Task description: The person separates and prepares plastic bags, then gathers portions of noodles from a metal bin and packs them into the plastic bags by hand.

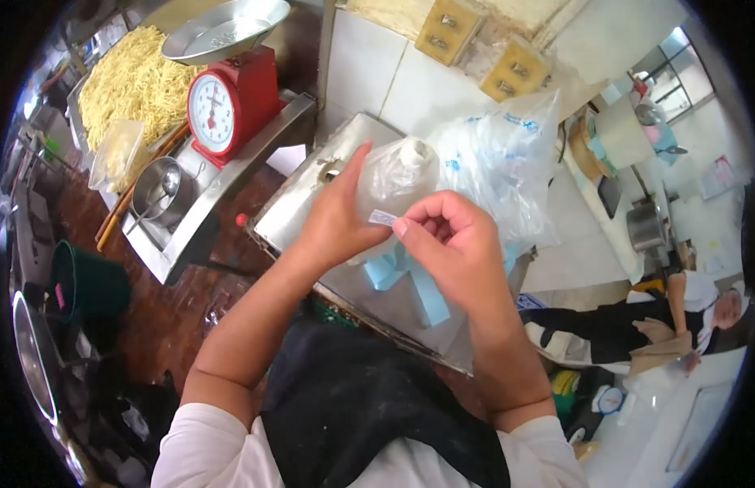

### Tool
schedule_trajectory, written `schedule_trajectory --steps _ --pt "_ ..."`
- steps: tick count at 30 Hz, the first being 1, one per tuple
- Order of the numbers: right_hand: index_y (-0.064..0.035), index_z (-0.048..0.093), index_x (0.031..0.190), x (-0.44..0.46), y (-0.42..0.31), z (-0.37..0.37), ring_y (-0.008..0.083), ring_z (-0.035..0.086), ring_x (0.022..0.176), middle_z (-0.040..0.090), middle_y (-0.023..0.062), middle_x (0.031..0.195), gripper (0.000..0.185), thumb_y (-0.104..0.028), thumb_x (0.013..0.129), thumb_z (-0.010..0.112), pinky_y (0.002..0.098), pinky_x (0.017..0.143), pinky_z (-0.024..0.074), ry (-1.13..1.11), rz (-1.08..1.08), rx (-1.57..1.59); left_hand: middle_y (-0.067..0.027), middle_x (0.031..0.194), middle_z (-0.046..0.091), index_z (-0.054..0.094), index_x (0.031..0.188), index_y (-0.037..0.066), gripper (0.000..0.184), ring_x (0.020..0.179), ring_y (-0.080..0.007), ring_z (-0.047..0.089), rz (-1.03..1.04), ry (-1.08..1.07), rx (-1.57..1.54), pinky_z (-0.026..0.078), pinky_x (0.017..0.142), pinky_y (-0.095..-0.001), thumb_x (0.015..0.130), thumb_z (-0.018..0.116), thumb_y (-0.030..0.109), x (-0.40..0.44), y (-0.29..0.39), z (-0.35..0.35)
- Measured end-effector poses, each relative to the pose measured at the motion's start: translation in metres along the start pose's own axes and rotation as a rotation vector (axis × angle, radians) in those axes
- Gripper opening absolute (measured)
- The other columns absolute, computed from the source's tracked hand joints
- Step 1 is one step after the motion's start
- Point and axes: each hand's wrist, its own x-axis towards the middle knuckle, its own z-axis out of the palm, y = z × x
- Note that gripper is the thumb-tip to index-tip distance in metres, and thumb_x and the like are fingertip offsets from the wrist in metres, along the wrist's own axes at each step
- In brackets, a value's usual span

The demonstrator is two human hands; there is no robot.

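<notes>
My right hand (454, 248) pinches a small white printed label (383, 218) between thumb and fingertips. The label's far end lies just above the thumb of my left hand (338, 220). That hand is open, index finger pointing up and thumb spread away from it; its other fingers are mostly hidden. Right behind the hands is a clear plastic bundle (398, 175) with a pale rolled top; I cannot tell whether my left hand touches it. Beyond my right hand stands a large clear bag (507, 163) with blue print. Light blue strips (426, 294) hang beneath my hands.
A red dial scale (251, 102) with a metal pan stands at the back left, near a heap of yellow noodles (133, 85). A metal pot (159, 189) holds a spoon. At left sits a dark green bucket (89, 281). Another person (629, 329) stands at right.
</notes>
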Motion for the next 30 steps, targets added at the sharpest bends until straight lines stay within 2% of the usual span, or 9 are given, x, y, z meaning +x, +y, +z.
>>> schedule_trajectory --steps 2,6,9,11,12,17,20,25,30 --pt "-0.0002 0.063 0.085 0.004 0.000 -0.002 0.0032 0.049 0.062 0.058 -0.0018 0.070 0.013 -0.009 0.083 0.072 0.0198 0.056 0.0418 0.034 0.002 -0.076 -0.0221 0.135 0.050 0.024 0.148 0.004 0.107 0.129 -0.0294 0.047 -0.157 -0.018 -0.091 0.036 0.108 -0.0370 0.060 0.083 0.017 -0.001 -0.001 0.003" --pt "0.0000 0.063 0.083 0.010 0.000 0.000 0.0034 0.049 0.060 0.057 -0.0021 0.068 0.012 -0.009 0.082 0.072 0.0202 0.055 0.0417 0.066 0.018 -0.090 -0.0271 0.135 0.048 0.026 0.146 -0.001 0.109 0.125 -0.0381 0.049 -0.081 -0.005 -0.116 0.042 0.103 -0.0407 0.059 0.086 0.025 -0.002 -0.007 0.000" --pt "-0.0002 0.063 0.083 0.012 0.001 0.003 0.0039 0.049 0.059 0.058 -0.0015 0.067 0.012 -0.008 0.082 0.072 0.0207 0.054 0.0423 0.079 0.027 -0.056 -0.0250 0.137 0.047 0.024 0.147 -0.001 0.114 0.129 -0.0341 0.046 0.025 -0.098 -0.124 0.039 0.105 -0.0388 0.057 0.088 0.028 -0.004 -0.004 -0.014" --pt "-0.0003 0.063 0.083 0.011 0.002 0.005 0.0042 0.050 0.059 0.059 -0.0010 0.067 0.012 -0.008 0.082 0.072 0.0211 0.054 0.0428 0.089 0.028 -0.030 -0.0208 0.138 0.047 0.025 0.147 -0.002 0.116 0.130 -0.0286 0.044 0.166 -0.043 -0.477 0.036 0.107 -0.0371 0.056 0.090 0.031 0.001 -0.005 -0.019" --pt "-0.0006 0.062 0.082 0.012 0.003 0.006 0.0045 0.051 0.059 0.059 -0.0003 0.068 0.012 -0.008 0.082 0.072 0.0213 0.054 0.0433 0.095 0.005 -0.055 -0.0208 0.138 0.047 0.025 0.147 -0.002 0.116 0.130 -0.0286 0.044 0.169 -0.047 -0.478 0.036 0.107 -0.0371 0.056 0.090 0.031 0.003 -0.002 -0.021" --pt "-0.0013 0.061 0.082 0.015 0.014 0.005 0.0055 0.053 0.062 0.061 0.0017 0.071 0.013 -0.007 0.081 0.073 0.0222 0.056 0.0452 0.151 -0.125 -0.140 -0.0131 0.129 0.054 0.042 0.137 -0.001 0.084 0.121 -0.0198 0.049 -0.089 -0.193 -0.593 0.037 0.104 -0.0336 0.069 0.085 0.024 0.015 0.007 -0.027" --pt "-0.0011 0.060 0.087 0.014 0.018 0.003 0.0059 0.054 0.066 0.061 0.0020 0.075 0.017 -0.008 0.081 0.074 0.0219 0.060 0.0464 0.180 -0.145 -0.124 -0.0110 0.125 0.056 0.046 0.133 -0.001 0.072 0.118 -0.0180 0.050 -0.053 -0.194 -0.599 0.038 0.103 -0.0322 0.074 0.081 0.020 0.017 0.013 -0.028" --pt "-0.0020 0.056 0.094 0.015 0.040 -0.003 0.0060 0.054 0.070 0.060 0.0015 0.080 0.023 -0.009 0.081 0.075 0.0203 0.064 0.0469 0.189 -0.038 0.199 -0.0105 0.126 0.055 0.046 0.134 -0.001 0.071 0.119 -0.0177 0.050 -0.106 -0.211 -0.633 0.038 0.103 -0.0321 0.074 0.080 0.018 0.019 0.015 -0.030" --pt "-0.0027 0.057 0.094 0.012 0.044 -0.002 0.0071 0.055 0.072 0.060 0.0019 0.080 0.024 -0.012 0.081 0.076 0.0224 0.065 0.0475 0.218 -0.069 0.076 -0.0100 0.130 0.053 0.044 0.136 0.000 0.073 0.122 -0.0177 0.048 -0.172 -0.217 -0.731 0.037 0.104 -0.0322 0.074 0.079 0.015 0.020 0.008 -0.031"
